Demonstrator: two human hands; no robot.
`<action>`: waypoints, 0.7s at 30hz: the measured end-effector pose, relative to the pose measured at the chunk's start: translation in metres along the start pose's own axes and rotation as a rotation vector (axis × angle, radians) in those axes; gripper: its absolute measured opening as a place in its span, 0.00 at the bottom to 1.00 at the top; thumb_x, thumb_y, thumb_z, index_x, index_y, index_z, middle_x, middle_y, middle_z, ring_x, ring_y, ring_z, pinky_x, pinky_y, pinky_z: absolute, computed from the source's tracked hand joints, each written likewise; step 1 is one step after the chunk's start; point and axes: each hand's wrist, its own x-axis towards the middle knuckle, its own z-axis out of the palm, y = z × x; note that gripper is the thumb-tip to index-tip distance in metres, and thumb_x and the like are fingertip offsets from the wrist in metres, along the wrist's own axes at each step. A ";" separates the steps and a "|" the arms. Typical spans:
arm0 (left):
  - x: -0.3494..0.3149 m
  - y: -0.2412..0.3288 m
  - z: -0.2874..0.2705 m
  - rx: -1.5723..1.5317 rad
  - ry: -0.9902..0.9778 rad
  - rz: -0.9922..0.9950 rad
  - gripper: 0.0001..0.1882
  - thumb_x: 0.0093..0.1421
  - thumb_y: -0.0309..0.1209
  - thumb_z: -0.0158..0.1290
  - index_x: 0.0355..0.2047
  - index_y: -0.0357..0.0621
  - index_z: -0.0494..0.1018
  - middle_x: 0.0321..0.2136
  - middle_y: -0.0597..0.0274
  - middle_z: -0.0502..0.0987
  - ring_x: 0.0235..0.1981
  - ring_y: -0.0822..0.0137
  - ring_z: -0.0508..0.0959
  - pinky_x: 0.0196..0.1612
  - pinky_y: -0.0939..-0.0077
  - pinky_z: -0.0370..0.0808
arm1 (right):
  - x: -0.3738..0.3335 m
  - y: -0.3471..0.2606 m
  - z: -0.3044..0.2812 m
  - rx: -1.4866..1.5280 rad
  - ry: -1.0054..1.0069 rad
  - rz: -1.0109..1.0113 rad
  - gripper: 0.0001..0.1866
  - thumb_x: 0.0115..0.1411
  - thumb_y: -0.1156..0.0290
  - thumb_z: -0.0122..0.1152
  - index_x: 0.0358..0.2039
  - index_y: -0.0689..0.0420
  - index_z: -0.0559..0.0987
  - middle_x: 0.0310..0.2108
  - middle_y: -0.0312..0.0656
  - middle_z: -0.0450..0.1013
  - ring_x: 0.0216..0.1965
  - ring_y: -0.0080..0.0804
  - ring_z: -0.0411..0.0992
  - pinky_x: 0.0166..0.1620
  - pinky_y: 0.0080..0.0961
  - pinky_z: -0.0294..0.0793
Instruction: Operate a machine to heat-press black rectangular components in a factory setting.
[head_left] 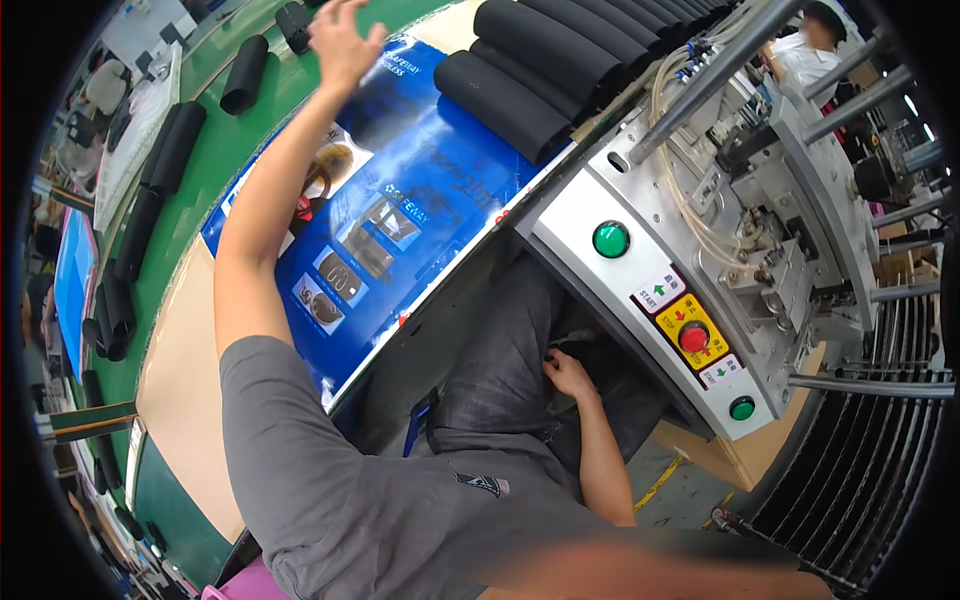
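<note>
My left hand (343, 45) reaches out over the far edge of the blue printed sheet (440, 160), its fingers spread and nothing held in them. Close to its fingertips lies a short black tube (293, 27) on the green table; I cannot tell whether they touch. My right hand (570, 375) rests on my lap over my dark trousers, fingers loosely bent and partly hidden, with nothing visible in it. Another black tube (245, 75) lies on the green surface, left of my left hand. Several black foam-like sleeves (505, 105) lie side by side at the sheet's upper right.
On the right stands a metal machine (740, 200) with hoses, rods, green buttons (611, 239) and a red button (694, 337). More black tubes line the green table (215, 130). A cardboard box (710, 455) sits below the machine. A person (805, 60) is behind it.
</note>
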 end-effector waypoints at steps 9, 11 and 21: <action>0.017 -0.200 0.036 0.260 -0.222 -0.515 0.41 0.55 0.55 0.63 0.61 0.36 0.80 0.66 0.29 0.69 0.59 0.35 0.73 0.68 0.50 0.71 | 0.013 0.013 0.010 -0.026 0.022 -0.024 0.27 0.69 0.57 0.63 0.63 0.59 0.81 0.45 0.47 0.86 0.41 0.48 0.83 0.49 0.38 0.81; 0.017 -0.188 0.036 0.259 -0.131 -0.543 0.41 0.56 0.56 0.64 0.60 0.34 0.80 0.64 0.32 0.73 0.59 0.37 0.75 0.67 0.51 0.72 | 0.010 0.006 0.010 -0.011 0.052 -0.052 0.26 0.69 0.60 0.64 0.62 0.61 0.81 0.45 0.47 0.86 0.40 0.46 0.82 0.48 0.36 0.81; 0.083 -0.001 -0.180 -0.272 -0.060 -0.502 0.39 0.59 0.56 0.72 0.58 0.36 0.78 0.45 0.45 0.85 0.37 0.55 0.86 0.44 0.66 0.83 | -0.061 -0.076 -0.030 0.297 0.342 -0.473 0.18 0.68 0.75 0.66 0.58 0.66 0.83 0.43 0.46 0.84 0.38 0.36 0.80 0.46 0.27 0.80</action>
